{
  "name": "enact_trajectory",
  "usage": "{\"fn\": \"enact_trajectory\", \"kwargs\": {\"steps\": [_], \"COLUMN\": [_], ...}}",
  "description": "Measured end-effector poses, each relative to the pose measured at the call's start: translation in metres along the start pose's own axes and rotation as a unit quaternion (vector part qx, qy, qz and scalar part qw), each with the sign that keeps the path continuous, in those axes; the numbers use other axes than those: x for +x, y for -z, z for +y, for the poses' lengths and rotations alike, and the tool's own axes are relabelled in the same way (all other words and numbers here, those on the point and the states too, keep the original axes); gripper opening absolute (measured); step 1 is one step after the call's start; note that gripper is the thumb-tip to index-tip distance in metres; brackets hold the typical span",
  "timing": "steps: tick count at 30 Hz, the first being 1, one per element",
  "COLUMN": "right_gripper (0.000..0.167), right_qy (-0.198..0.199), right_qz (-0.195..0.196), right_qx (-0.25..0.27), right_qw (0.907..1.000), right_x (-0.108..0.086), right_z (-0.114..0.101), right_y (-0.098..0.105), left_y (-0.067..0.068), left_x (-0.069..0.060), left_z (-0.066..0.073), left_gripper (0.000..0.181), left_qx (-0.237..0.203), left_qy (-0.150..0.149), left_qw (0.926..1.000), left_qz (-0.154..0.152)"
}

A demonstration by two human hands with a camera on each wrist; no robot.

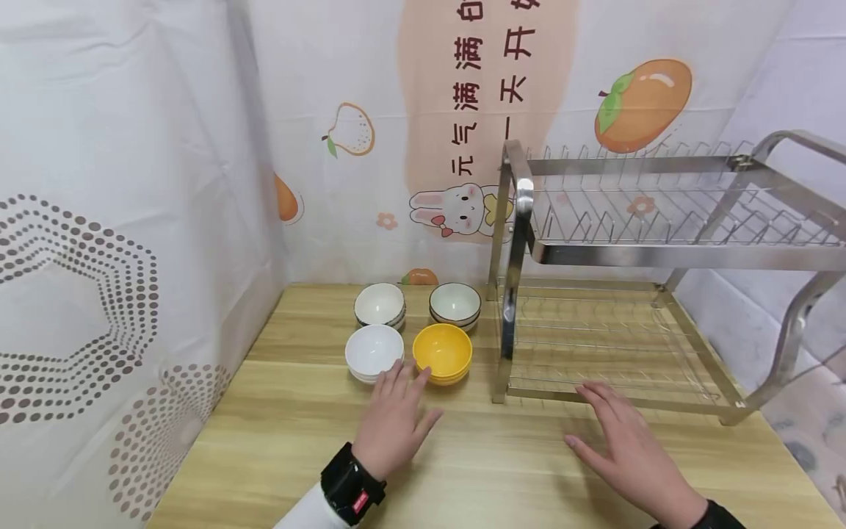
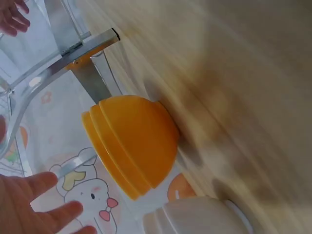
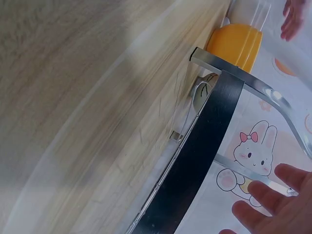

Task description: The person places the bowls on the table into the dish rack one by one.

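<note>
My left hand point(image 1: 395, 420) hovers with spread fingers just in front of a stack of yellow bowls point(image 1: 443, 351) and a stack of white bowls point(image 1: 374, 353). In the left wrist view the nested yellow bowls point(image 2: 134, 144) appear apart from the fingers point(image 2: 63, 214). Behind them stand two stacks of dark-rimmed bowls, one at left point(image 1: 380, 304) and one at right point(image 1: 455, 304). My right hand point(image 1: 628, 448) holds nothing, its fingers extended near the lower front bar of a metal dish rack point(image 1: 634, 257).
The two-tier rack stands on the right of the wooden table point(image 1: 297, 433), its wire shelves bare of dishes. A printed cloth point(image 1: 317, 191) hangs behind the table, and a white patterned curtain point(image 1: 132, 162) borders the left side.
</note>
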State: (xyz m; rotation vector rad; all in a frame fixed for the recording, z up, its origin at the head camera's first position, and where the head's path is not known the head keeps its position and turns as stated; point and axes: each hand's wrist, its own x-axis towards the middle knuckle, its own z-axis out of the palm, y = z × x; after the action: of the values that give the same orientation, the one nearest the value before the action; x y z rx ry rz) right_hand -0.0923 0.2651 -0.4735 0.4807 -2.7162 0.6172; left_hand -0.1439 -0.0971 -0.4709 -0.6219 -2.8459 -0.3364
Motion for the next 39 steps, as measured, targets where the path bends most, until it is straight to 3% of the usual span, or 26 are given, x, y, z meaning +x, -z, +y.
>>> {"fn": "enact_trajectory", "kwargs": {"steps": [10, 15, 23, 39], "right_gripper": [0.072, 0.072, 0.07, 0.065], "right_qy": [0.01, 0.019, 0.019, 0.018], "right_qz": [0.009, 0.018, 0.01, 0.002], "right_qx": [-0.005, -0.015, -0.01, 0.001], "right_qw": [0.9999, 0.9995, 0.9997, 0.9998], "right_x": [-0.005, -0.011, -0.009, -0.008], "right_z": [0.0, 0.0, -0.003, -0.005], "right_y": [-0.007, -0.006, -0.006, -0.01], "left_y": [-0.017, -0.028, -0.031, -0.027], "left_x": [0.047, 0.062, 0.074, 0.079], "left_z": [0.009, 0.014, 0.009, 0.01], "left_gripper": [0.048, 0.044, 0.016, 0.006], "left_qx": [0.004, 0.027, 0.072, 0.01], "left_qy": [-0.062, -0.069, -0.072, -0.069], "left_qw": [0.9972, 0.9948, 0.9926, 0.9971], "left_qz": [-0.041, -0.07, -0.066, -0.03]}}
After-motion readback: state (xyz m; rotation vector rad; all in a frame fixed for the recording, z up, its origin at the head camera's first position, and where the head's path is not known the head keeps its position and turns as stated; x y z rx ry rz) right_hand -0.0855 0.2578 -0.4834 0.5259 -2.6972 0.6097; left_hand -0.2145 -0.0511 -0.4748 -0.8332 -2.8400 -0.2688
